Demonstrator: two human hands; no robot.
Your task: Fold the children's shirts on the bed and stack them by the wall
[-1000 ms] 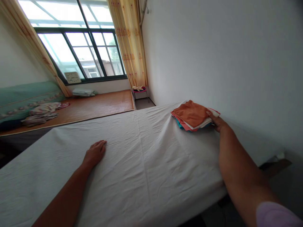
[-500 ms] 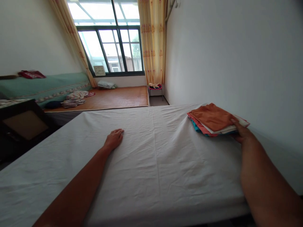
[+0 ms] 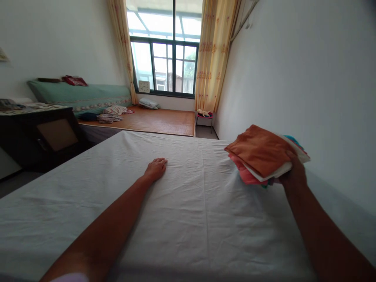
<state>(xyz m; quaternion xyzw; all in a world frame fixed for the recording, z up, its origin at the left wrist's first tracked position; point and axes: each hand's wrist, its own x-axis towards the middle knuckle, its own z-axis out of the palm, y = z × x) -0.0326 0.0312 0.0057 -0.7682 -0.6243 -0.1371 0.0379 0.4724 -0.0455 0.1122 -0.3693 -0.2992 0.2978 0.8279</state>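
Observation:
My right hand (image 3: pixel 295 170) grips the right edge of a stack of folded cloths (image 3: pixel 261 150), thumb on top and the other fingers hidden beneath. A rust-orange cloth lies uppermost, with white, coral red and teal layers showing below it. The stack appears tilted and lifted off the white sheet (image 3: pixel 182 219), near the wall. My left hand (image 3: pixel 156 169) lies palm down on the sheet, left of the stack, its fingers stretched forward and holding nothing.
A white wall (image 3: pixel 293 70) runs close along the right. Beyond the sheeted surface stands a low bed with a brown mat (image 3: pixel 164 119) and crumpled clothes (image 3: pixel 113 113). A dark cabinet (image 3: pixel 57 133) is on the left. A small stool (image 3: pixel 205 114) stands below the curtain (image 3: pixel 213 58).
My right hand has raised and tilted the cloth stack, moving it slightly toward me. My left hand stays on the sheet. The view has turned a little to the left.

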